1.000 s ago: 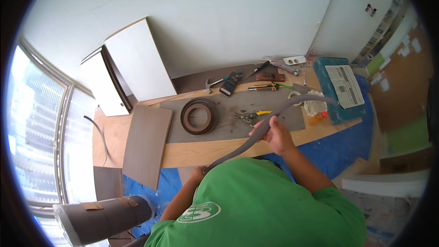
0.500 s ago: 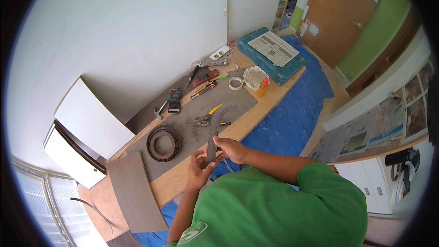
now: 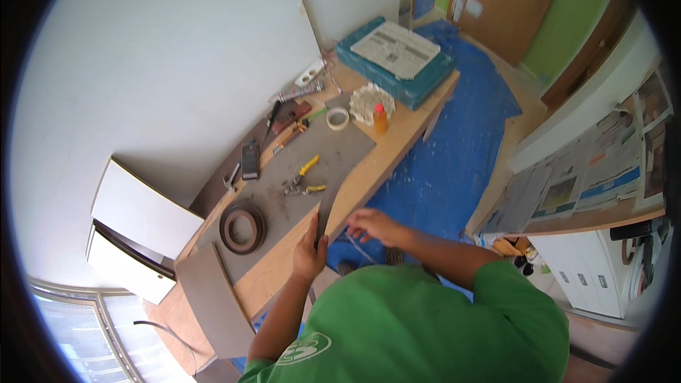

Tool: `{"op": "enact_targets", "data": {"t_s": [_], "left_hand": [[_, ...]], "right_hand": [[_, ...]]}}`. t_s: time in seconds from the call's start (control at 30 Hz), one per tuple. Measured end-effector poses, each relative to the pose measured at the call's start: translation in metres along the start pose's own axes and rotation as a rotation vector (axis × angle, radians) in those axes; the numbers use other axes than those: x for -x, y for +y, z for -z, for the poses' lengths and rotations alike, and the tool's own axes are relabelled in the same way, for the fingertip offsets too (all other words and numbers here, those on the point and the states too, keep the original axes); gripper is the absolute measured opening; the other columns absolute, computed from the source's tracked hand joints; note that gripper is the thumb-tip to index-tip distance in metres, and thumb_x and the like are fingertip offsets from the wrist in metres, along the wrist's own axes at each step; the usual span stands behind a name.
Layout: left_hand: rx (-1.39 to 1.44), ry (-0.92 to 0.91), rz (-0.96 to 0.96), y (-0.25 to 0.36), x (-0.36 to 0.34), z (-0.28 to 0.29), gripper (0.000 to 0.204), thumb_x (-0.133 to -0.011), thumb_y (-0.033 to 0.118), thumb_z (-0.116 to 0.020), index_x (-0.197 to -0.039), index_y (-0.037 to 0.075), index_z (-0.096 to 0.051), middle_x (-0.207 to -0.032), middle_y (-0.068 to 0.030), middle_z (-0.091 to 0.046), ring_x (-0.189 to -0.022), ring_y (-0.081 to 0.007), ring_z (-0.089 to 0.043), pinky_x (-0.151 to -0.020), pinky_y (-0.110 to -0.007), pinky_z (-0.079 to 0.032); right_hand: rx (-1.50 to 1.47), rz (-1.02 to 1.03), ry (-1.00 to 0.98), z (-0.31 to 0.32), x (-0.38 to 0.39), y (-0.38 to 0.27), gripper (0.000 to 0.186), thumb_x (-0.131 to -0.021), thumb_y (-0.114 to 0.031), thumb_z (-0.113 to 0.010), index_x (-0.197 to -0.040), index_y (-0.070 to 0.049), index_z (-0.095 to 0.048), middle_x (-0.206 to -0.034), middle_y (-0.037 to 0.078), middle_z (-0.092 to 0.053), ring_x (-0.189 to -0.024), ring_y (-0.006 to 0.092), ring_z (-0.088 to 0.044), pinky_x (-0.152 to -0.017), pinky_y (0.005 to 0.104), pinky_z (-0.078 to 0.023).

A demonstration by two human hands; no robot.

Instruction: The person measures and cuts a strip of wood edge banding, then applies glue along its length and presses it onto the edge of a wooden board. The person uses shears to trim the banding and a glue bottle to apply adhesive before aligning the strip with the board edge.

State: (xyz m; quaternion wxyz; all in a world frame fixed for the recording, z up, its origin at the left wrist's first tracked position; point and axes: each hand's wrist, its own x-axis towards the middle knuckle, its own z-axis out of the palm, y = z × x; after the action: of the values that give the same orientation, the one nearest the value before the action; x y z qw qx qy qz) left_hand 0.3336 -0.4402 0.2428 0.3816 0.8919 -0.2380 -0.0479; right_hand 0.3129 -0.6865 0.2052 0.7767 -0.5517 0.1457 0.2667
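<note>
My left hand (image 3: 310, 252) is closed around a dark brown edging strip (image 3: 325, 214), which stands up from it and curves away over the table's near edge. Just right of the strip, my right hand (image 3: 374, 227) is apart from it, fingers loosely bent and spread. A thin pale line runs below these fingers; whether they touch it I cannot tell. Beyond the strip, yellow-handled snips (image 3: 305, 179) lie on a grey-brown board (image 3: 284, 202). A coil of brown edging (image 3: 243, 226) rests to the left on the same board.
A hammer (image 3: 231, 178), phone (image 3: 250, 159), utility knife (image 3: 291, 136), tape roll (image 3: 338, 119) and orange bottle (image 3: 380, 120) are farther back on the table. A teal case (image 3: 346, 53) stands at its far end. Blue sheeting (image 3: 454, 142) covers the floor at right.
My right hand has let go of the edging strip and moved right. My left hand keeps hold of it. The view has shifted, and the snips now show uncovered.
</note>
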Motion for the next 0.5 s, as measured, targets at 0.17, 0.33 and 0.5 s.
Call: {"op": "enact_targets", "data": {"t_s": [0.17,0.33,0.5], "left_hand": [[-0.112,-0.115,0.017,-0.010,-0.022,-0.023,0.071,-0.098,0.016,-0.061,-0.164,0.018,-0.033,-0.106,-0.0260,-0.070,-0.097,-0.0459,-0.069,-0.083,-0.052,-0.054],[-0.187,-0.262,0.106,-0.031,-0.047,-0.040,0.069,-0.097,0.017,-0.060,-0.162,0.019,-0.037,-0.101,-0.0253,-0.069,-0.096,-0.0460,-0.067,-0.085,-0.054,-0.053],[-0.187,-0.349,0.218,-0.058,-0.081,-0.065,0.065,-0.096,0.021,-0.060,-0.159,0.018,-0.043,-0.104,-0.0267,-0.070,-0.099,-0.0458,-0.068,-0.089,-0.053,-0.053]], "right_hand": [[-0.193,-0.101,0.240,0.093,0.027,0.040,0.031,-0.102,-0.038,-0.065,-0.109,-0.008,-0.067,-0.097,0.007,-0.071,-0.085,0.0169,-0.067,-0.073,0.0331,-0.055],[-0.481,-0.127,0.435,0.150,0.027,0.069,0.030,-0.101,-0.037,-0.066,-0.096,-0.008,-0.067,-0.083,0.006,-0.069,-0.074,0.0186,-0.066,-0.066,0.0340,-0.054],[-0.545,-0.050,0.539,0.185,-0.028,0.054,0.026,-0.102,-0.034,-0.065,-0.096,-0.008,-0.065,-0.075,0.005,-0.065,-0.074,0.0193,-0.067,-0.067,0.0350,-0.054]]}}
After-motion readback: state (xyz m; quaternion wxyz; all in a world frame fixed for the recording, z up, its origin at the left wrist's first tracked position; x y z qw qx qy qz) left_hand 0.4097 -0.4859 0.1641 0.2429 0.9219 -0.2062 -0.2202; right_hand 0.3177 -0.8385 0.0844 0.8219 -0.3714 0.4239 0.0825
